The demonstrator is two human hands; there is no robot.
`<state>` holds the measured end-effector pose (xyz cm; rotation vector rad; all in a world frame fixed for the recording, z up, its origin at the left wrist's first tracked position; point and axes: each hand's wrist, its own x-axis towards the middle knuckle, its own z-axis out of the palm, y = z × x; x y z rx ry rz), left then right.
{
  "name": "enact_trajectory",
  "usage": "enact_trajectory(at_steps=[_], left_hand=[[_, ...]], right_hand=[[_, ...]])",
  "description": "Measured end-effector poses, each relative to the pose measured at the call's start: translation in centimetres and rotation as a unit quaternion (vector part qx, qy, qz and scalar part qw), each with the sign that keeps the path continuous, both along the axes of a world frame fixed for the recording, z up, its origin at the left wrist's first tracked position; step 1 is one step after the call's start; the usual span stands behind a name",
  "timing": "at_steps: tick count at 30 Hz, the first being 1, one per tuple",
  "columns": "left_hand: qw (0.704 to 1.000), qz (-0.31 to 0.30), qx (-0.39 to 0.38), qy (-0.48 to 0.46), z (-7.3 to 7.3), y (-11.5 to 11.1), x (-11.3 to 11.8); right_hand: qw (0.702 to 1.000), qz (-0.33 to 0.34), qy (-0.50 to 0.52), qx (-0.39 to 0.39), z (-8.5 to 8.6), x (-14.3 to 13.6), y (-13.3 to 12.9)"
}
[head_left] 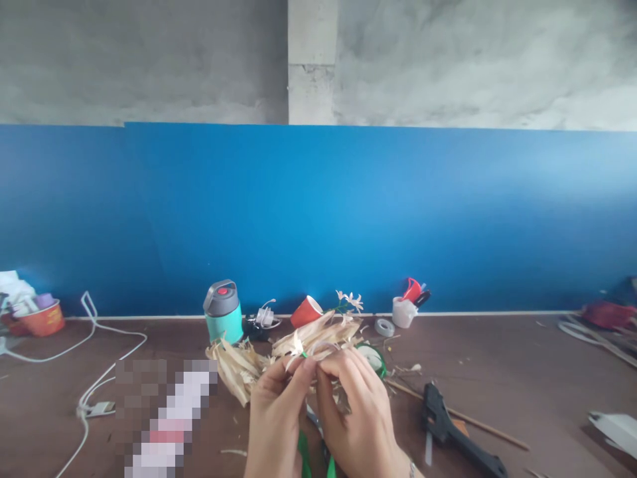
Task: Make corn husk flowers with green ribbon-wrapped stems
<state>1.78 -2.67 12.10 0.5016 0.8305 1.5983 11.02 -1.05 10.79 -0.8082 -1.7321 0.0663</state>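
Note:
My left hand (280, 411) pinches a small white flower (297, 345) with a bit of green at its base, between thumb and forefinger. Close against it, my right hand (355, 398) is closed too, its fingertips meeting at the flower's green base. A thin pale strip (323, 346) curves up by the right fingers; where its end goes is hidden. Beneath the hands lies a pair of scissors (313, 417), largely covered. Dry, straw-coloured husks (239, 365) are heaped just behind the hands, and a green-edged roll (373, 358) sits beside the right knuckles.
To the right lie a black glue gun (450, 431) and a thin wooden stick (488, 425). Along the blue partition stand a teal flask (223, 325), a tipped orange cup (306, 312), a tape roll (385, 327) and a white pen cup (404, 313). A white cable (119, 332) loops at left.

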Motion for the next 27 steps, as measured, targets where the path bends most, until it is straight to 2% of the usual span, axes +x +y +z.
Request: enact_trajectory(at_steps=[2, 4, 5, 7, 9, 12, 14, 15, 17, 19, 21, 24, 27], left_hand=[[1.0, -0.002, 0.028, 0.01, 0.2, 0.1, -0.2], [0.998, -0.001, 0.051, 0.024, 0.4, 0.1, -0.4], [0.998, -0.005, 0.059, 0.034, 0.4, 0.2, -0.6], [0.995, -0.035, 0.076, 0.054, 0.4, 0.2, -0.8], [0.99, -0.076, 0.093, 0.077, 0.3, 0.2, -1.0], [0.983, -0.086, 0.106, 0.125, 0.2, 0.4, -1.3], [0.979, -0.074, 0.11, 0.156, 0.3, 0.5, -1.6], [0.977, -0.07, 0.114, 0.167, 0.3, 0.5, -1.7], [0.973, -0.063, 0.126, 0.183, 0.5, 0.6, -1.9], [0.971, -0.058, 0.135, 0.19, 0.6, 0.6, -2.1], [0.974, -0.066, 0.131, 0.173, 0.7, 0.6, -2.2], [0.983, -0.093, 0.103, 0.12, 0.8, 0.7, -2.2], [0.984, -0.116, 0.09, 0.101, 0.6, 0.9, -2.2]], right_hand=[[0.997, 0.03, 0.037, -0.067, 0.2, 0.2, 0.1], [0.968, 0.093, 0.1, -0.212, 0.9, 0.6, 0.3], [0.933, 0.138, 0.135, -0.304, 1.3, 0.9, 0.4], [0.834, 0.228, 0.205, -0.458, 2.1, 1.4, 0.6], [0.731, 0.306, 0.26, -0.552, 2.5, 1.8, 0.8], [0.58, 0.418, 0.305, -0.63, 2.2, 2.2, 1.2], [0.494, 0.477, 0.322, -0.652, 1.8, 2.4, 1.5], [0.462, 0.5, 0.328, -0.655, 1.7, 2.5, 1.6], [0.417, 0.53, 0.336, -0.658, 1.5, 2.5, 1.6], [0.394, 0.544, 0.338, -0.659, 1.6, 2.5, 1.4], [0.407, 0.537, 0.351, -0.65, 1.9, 2.3, 1.0], [0.474, 0.495, 0.373, -0.625, 2.3, 2.0, 0.5], [0.562, 0.441, 0.372, -0.593, 2.4, 1.7, 0.3]])
